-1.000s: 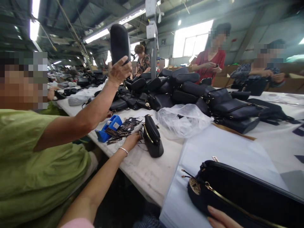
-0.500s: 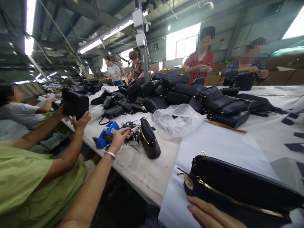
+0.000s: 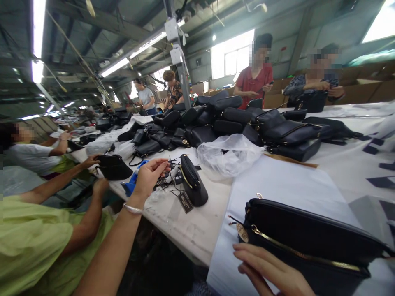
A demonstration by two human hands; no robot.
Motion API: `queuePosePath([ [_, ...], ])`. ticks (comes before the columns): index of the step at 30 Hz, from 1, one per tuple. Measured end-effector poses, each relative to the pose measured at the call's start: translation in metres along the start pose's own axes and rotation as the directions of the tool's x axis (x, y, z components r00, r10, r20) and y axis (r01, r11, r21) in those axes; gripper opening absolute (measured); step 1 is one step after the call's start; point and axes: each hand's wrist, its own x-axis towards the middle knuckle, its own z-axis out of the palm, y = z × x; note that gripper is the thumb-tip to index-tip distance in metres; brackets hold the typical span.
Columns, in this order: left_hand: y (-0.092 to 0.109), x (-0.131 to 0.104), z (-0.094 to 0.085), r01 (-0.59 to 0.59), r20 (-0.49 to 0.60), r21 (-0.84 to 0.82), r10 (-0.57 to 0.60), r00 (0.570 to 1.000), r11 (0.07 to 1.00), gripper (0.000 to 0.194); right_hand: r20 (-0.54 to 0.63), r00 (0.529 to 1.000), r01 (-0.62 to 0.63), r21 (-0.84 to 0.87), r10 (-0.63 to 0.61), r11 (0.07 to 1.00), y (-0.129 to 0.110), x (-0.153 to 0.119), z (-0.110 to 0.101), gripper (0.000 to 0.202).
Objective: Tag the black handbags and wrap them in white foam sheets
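My left hand [image 3: 152, 176], a silver bracelet on its wrist, is raised over a heap of black hang tags [image 3: 161, 181]. Its fingers are pinched together; what they hold, if anything, I cannot make out. Just right of it a small black bag [image 3: 195, 187] with a gold zipper stands on the table, and a black printed tag [image 3: 185, 202] lies against its base. In the right foreground is a larger black handbag [image 3: 296, 230] with a gold zipper and a round gold charm [image 3: 242, 232]. My right hand [image 3: 271, 269] lies along its lower front, fingers stretched out.
A blue plastic object [image 3: 131, 186] is partly behind my left hand. Clear plastic wrap [image 3: 231, 156] and a big pile of black bags [image 3: 212, 119] lie beyond. White sheets [image 3: 230, 213] are under the handbag. At left, a co-worker in green [image 3: 40, 246] handles another black bag [image 3: 114, 166].
My left hand has drawn back slightly left and up, and a white piece is no longer at its fingertips. The printed tag now shows by the small bag. The green-clad co-worker's bag has lowered.
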Motion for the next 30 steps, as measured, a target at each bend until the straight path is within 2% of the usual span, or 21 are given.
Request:
queuePosePath([
  [2,0.026,-0.025,0.012,-0.002,0.076,-0.068,0.007,0.997,0.998,0.037,-0.067,0.983,-0.153,0.191,0.168,0.970,-0.011,0.011,0.008,0.041],
  [4,0.052,-0.058,0.029,0.050,0.248,-0.180,-0.004,0.969,0.982,0.034,-0.060,0.945,-0.263,0.452,0.323,0.852,-0.023,0.023,0.017,0.055],
  [6,0.074,-0.094,0.048,0.133,0.428,-0.224,-0.025,0.903,0.965,0.031,-0.015,0.927,-0.264,0.684,0.375,0.680,-0.035,0.035,0.023,0.071],
  [8,0.088,-0.126,0.064,0.220,0.587,-0.250,-0.033,0.809,0.943,0.028,0.007,0.928,-0.236,0.786,0.373,0.572,-0.042,0.042,0.025,0.081],
  [10,0.094,-0.148,0.076,0.268,0.659,-0.276,-0.021,0.752,0.923,0.029,0.010,0.916,-0.276,0.742,0.401,0.611,-0.044,0.042,0.021,0.069],
  [13,0.090,-0.162,0.088,0.328,0.696,-0.320,-0.015,0.718,0.889,0.031,-0.029,0.878,-0.398,0.512,0.478,0.761,-0.043,0.031,0.009,0.029],
  [16,0.083,-0.167,0.100,0.430,0.730,-0.332,-0.060,0.681,0.839,0.025,-0.104,0.849,-0.448,0.377,0.518,0.810,-0.044,0.015,-0.004,0.013],
  [18,0.080,-0.170,0.108,0.417,0.722,-0.310,-0.074,0.688,0.855,0.019,-0.164,0.823,-0.465,0.354,0.544,0.811,-0.046,0.008,-0.010,0.014],
  [22,0.077,-0.177,0.125,0.230,0.633,-0.295,0.010,0.774,0.927,0.008,-0.304,0.761,-0.497,0.295,0.573,0.816,-0.046,0.006,-0.016,0.015],
  [24,0.076,-0.178,0.131,0.176,0.607,-0.317,0.057,0.793,0.932,0.008,-0.355,0.740,-0.502,0.274,0.571,0.820,-0.043,0.009,-0.016,0.012],
  [27,0.073,-0.179,0.137,0.146,0.577,-0.345,0.086,0.812,0.927,0.007,-0.400,0.728,-0.484,0.275,0.557,0.831,-0.039,0.011,-0.015,0.010],
  [30,0.069,-0.179,0.137,0.165,0.574,-0.361,0.079,0.815,0.918,0.006,-0.438,0.730,-0.458,0.258,0.525,0.851,-0.037,0.011,-0.012,0.010],
])
